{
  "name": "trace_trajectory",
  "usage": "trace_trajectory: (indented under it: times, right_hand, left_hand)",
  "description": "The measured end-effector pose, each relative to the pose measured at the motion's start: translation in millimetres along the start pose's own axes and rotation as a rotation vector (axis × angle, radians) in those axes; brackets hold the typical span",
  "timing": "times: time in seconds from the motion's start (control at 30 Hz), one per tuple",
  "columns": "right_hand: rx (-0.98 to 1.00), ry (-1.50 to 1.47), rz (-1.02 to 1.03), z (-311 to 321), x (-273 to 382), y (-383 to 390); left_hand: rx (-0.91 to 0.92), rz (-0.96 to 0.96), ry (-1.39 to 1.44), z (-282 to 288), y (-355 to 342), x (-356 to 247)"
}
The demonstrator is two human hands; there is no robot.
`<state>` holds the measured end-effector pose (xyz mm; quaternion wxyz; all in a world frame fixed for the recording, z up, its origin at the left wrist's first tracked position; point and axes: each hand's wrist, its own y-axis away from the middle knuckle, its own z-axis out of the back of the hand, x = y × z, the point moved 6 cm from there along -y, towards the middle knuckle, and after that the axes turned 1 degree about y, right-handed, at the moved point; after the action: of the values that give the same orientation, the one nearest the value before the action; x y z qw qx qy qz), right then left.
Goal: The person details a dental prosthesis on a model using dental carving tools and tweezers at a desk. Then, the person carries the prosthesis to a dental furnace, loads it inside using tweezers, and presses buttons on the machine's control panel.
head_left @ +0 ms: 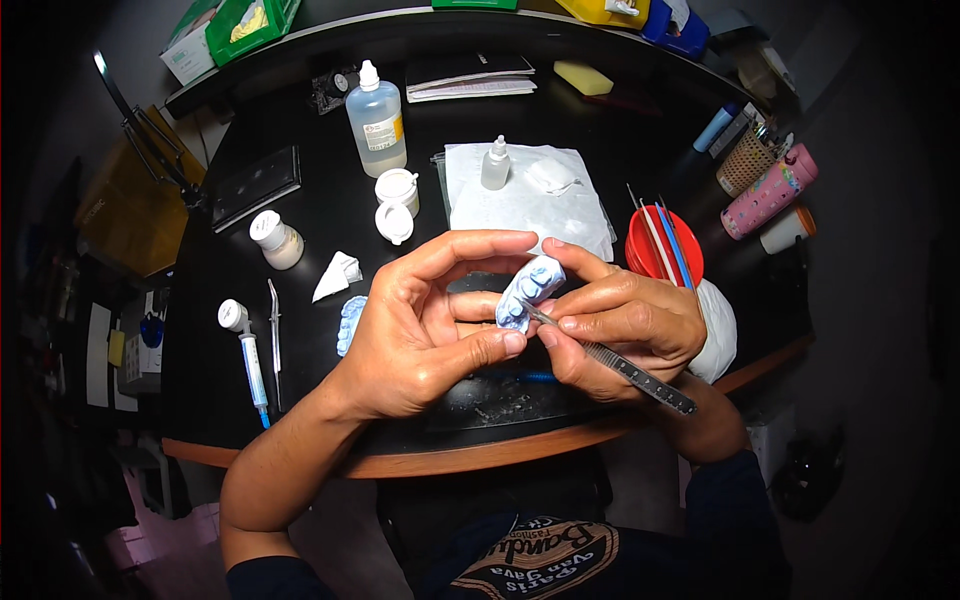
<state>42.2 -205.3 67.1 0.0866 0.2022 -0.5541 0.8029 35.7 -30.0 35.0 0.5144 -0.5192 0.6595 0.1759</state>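
Your left hand pinched the curved pale-blue dental cast mid-air; right hand pinched the flat grey metal tool, tip seemingly on it. Braced hands, light pressure looked best.

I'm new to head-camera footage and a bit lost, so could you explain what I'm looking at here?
There's no machine: these are a person's own bare hands. The single picture comes from a wide fisheye camera on their head, looking down, which is why the edges bend.

The left hand holds a pale blue tooth model. The right hand grips a slim metal tool, its tip at the model; whether it touches is hard to tell.

On the black table are a large clear bottle, a small dropper bottle on white paper, a syringe and a red bowl.
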Motion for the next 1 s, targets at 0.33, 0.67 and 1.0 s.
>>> trace_trajectory:
  times: [0.33, 0.67, 1.0]
  right_hand:
    - [-0.015, -0.056, -0.06, 4.3, -2.6, -0.8]
    - [-0.011, 0.045, -0.009, -0.9, 3.1, -3.9]
    - [0.032, 0.007, -0.012, -1.8, 2.3, -4.5]
  left_hand:
    - [-0.033, 0.008, -0.102, 1.9, -3.4, -1.6]
    - [-0.047, -0.058, -0.183, 3.4, -2.1, -6.7]
    - [-0.061, -0.059, -0.199, 4.5, -1.8, -7.0]
